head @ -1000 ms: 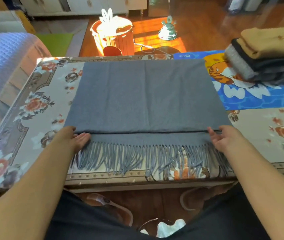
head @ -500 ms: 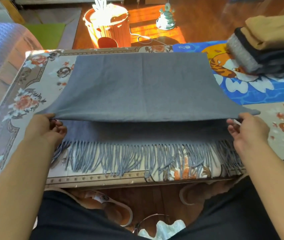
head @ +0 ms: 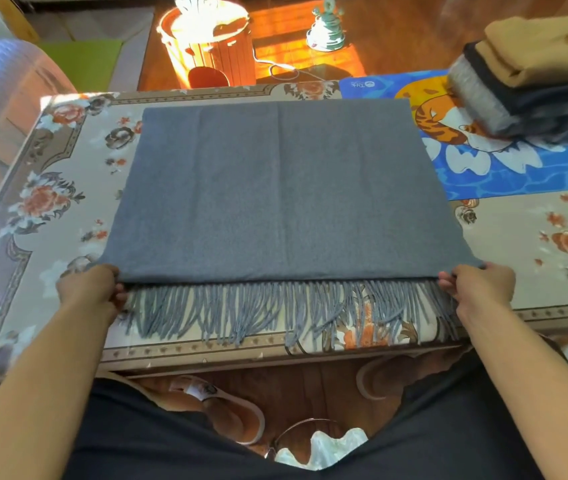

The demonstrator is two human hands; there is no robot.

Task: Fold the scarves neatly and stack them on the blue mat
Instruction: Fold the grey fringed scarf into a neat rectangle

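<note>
A grey-blue fringed scarf (head: 282,192) lies folded flat across the middle of the floral table (head: 50,202). Its fringe (head: 286,313) hangs toward the near table edge. My left hand (head: 86,289) grips the near left corner of the folded layer. My right hand (head: 480,285) grips the near right corner. The blue mat (head: 504,174) with a tiger print sits at the right rear of the table. A stack of folded scarves (head: 532,77), tan on top over dark and grey ones, rests on the mat's far right.
A wooden bucket-like bin (head: 209,46) and a small green ornament (head: 325,27) stand on the floor beyond the table. A blue-covered seat (head: 1,95) is at the left. Slippers (head: 220,407) lie on the floor under the near edge.
Both hands took hold of the near corners of the top layer, lifted it off the fringe end, then lowered it toward me. Its edge now lies at the fringe line.
</note>
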